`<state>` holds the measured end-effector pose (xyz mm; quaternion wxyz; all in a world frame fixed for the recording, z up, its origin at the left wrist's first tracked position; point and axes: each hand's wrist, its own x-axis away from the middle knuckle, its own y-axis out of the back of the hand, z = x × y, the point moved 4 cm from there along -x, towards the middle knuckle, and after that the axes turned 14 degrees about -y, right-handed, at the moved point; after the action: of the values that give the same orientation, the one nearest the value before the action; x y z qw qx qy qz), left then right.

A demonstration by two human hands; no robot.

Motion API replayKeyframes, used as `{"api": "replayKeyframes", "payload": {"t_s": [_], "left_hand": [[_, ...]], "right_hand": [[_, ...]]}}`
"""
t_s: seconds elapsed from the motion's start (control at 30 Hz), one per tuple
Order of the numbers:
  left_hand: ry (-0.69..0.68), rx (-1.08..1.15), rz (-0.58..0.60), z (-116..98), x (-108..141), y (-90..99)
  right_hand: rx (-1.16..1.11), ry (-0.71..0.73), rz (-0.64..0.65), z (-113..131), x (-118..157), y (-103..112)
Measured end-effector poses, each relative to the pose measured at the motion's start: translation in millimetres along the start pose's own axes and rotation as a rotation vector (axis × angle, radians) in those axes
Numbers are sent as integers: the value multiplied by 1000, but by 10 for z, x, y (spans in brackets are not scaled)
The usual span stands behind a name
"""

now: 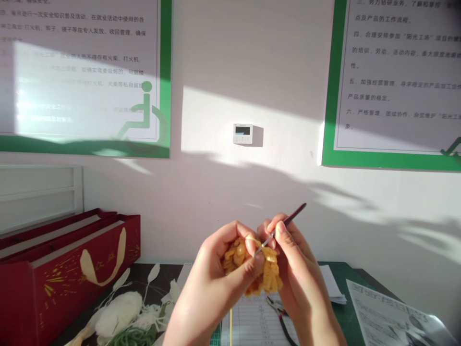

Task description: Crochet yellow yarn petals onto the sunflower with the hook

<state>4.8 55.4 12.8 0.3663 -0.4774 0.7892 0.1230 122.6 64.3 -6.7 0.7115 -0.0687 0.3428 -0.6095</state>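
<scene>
My left hand (230,269) pinches a piece of yellow crochet work (268,274) between thumb and fingers, with part of it hidden behind the hand. In my right hand (290,245) is a crochet hook (295,214) with a dark handle, its metal tip at the top of the yellow piece near my left thumb. A yellow strand (231,327) hangs down below my left hand. Both hands are close together, raised above the table.
Red gift bags (86,264) stand at the left. White yarn (120,312) and green yarn (135,336) lie beside them. Below the hands are a printed sheet (248,322) and pliers (283,319); another sheet (396,312) is at the right, near a green mat (351,319).
</scene>
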Motion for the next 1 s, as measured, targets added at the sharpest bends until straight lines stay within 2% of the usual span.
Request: {"api": "replayKeyframes", "payload": {"t_s": [0.1,0.17,0.3,0.43,0.5,0.63,0.7,0.8,1.0], "left_hand": [[31,-24,-25,32,-16,14],[45,-17,-27,47,-27,29],[17,-53,-33,88,-45,61],[-43,-156,-21,161,-73,51],[-53,-148,-23,189,-88,26],[-137,-106,-158,155,-102,14],[-187,-158,-236,123,-94,25],[-212,-248,-252,114,-82,21],[-121,-244,-131,196,-98,-4]], "right_hand": [[175,141,-156,-26,-23,66],[267,160,-207,-27,-35,118],[354,69,-150,27,-68,191],[481,101,-158,120,-101,242],[447,68,-141,133,-127,280],[355,-127,13,133,-139,332],[393,-156,18,158,-120,353],[371,-77,-71,195,-102,365],[328,123,-245,188,-105,295]]}}
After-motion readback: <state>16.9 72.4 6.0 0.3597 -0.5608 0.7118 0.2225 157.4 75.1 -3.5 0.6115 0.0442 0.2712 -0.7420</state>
